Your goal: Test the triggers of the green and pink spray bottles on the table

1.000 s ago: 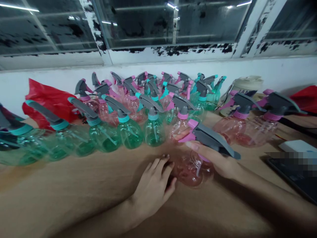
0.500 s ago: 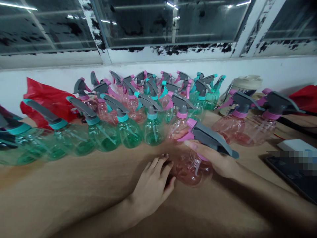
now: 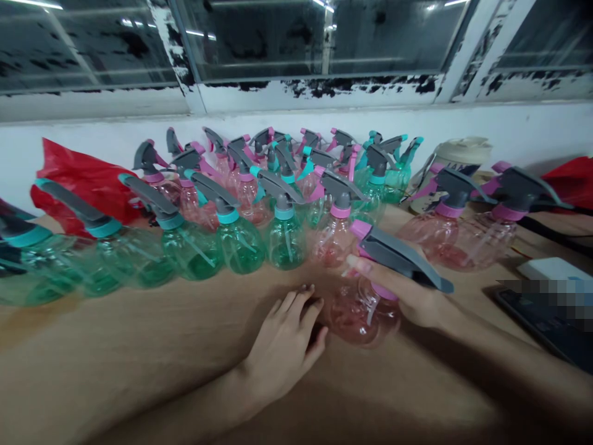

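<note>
A pink clear spray bottle [image 3: 359, 312] with a grey and pink trigger head [image 3: 398, 256] stands on the brown table [image 3: 139, 346] in front of me. My right hand [image 3: 407, 293] is wrapped round its neck under the trigger head. My left hand [image 3: 285, 343] rests on the table with fingers curled against the bottle's lower left side. Just behind stands a row of green spray bottles [image 3: 238, 238] and a pink spray bottle [image 3: 336, 232].
Several more pink and green spray bottles [image 3: 278, 161] crowd the back along the white wall. Two pink ones [image 3: 463, 222] stand at right by a cream container [image 3: 458, 154]. A red bag [image 3: 78, 182] lies at left. A white box [image 3: 553, 269] and a dark flat object [image 3: 551, 330] sit at right.
My right hand has tipped the bottle's trigger head slightly right and down. My left hand stays at the bottle's base.
</note>
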Demonstrator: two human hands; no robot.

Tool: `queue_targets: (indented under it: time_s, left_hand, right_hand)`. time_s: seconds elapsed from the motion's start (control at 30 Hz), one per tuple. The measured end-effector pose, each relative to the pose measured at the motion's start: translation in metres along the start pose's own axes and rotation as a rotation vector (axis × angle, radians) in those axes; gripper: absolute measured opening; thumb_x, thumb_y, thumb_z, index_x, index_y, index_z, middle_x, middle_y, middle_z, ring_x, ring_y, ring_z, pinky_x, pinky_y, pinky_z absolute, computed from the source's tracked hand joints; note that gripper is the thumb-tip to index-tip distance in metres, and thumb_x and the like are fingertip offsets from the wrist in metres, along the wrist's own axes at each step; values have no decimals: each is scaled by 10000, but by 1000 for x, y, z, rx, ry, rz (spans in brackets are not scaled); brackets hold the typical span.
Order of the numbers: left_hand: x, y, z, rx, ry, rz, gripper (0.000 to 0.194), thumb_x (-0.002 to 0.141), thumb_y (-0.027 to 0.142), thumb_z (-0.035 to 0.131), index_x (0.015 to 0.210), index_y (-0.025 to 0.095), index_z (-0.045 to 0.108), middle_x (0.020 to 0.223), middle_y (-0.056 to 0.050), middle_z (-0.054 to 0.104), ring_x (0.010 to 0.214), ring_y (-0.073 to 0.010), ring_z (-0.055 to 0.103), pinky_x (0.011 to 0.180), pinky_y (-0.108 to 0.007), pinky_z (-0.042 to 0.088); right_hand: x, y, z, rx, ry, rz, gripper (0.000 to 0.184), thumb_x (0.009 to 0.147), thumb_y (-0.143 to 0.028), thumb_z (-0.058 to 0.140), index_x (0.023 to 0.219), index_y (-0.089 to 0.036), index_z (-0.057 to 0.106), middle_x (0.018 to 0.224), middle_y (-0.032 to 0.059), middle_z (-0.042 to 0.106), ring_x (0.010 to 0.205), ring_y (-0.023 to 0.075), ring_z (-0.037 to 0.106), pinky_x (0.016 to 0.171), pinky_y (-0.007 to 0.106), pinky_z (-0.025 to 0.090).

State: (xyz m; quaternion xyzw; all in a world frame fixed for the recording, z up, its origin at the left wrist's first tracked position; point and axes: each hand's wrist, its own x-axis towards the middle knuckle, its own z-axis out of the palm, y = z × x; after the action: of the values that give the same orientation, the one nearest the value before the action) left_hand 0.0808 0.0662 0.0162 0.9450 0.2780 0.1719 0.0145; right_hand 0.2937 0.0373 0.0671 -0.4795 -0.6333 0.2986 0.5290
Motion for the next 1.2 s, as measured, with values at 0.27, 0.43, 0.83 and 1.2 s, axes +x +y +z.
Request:
queue_targets:
  time_s: [0.27, 0.43, 0.83, 1.2]
  left_hand:
    - [1, 1, -1, -2, 0, -11, 298, 886, 228, 524, 1168, 136, 549, 1249, -141, 559, 1157, -290, 520, 918, -454, 482]
    - [0, 1, -1, 0, 5, -15, 304, 892, 231, 510, 1177, 132, 551, 1292, -150, 537, 1194, -294, 497, 942, -470, 465]
    - [0, -2, 2, 39, -26, 9, 388, 892, 245, 522, 1248, 93, 543, 1363, -171, 501, 1289, -294, 429, 1029, -472, 392]
    - [2, -2, 2, 52, -27, 29, 377, 897, 246, 510, 1240, 93, 550, 1364, -172, 501, 1294, -294, 422, 1023, -477, 399]
  right_hand:
    - [6, -6, 5, 139, -23, 33, 144, 868, -348, 593, 956, -278, 682, 1007, 7, 721, 1005, 210, 661, 968, 401, 484]
    - [5, -8, 6, 121, -20, 24, 143, 845, -341, 625, 964, -286, 682, 1061, 5, 720, 1027, 218, 662, 928, 383, 521]
    - [8, -11, 6, 73, -7, -70, 150, 839, -337, 634, 978, -305, 680, 1072, 2, 704, 1096, 223, 609, 1046, 443, 420]
    - [9, -9, 6, 127, -43, -48, 127, 841, -318, 626, 957, -284, 666, 1056, 10, 702, 1026, 212, 648, 967, 405, 480]
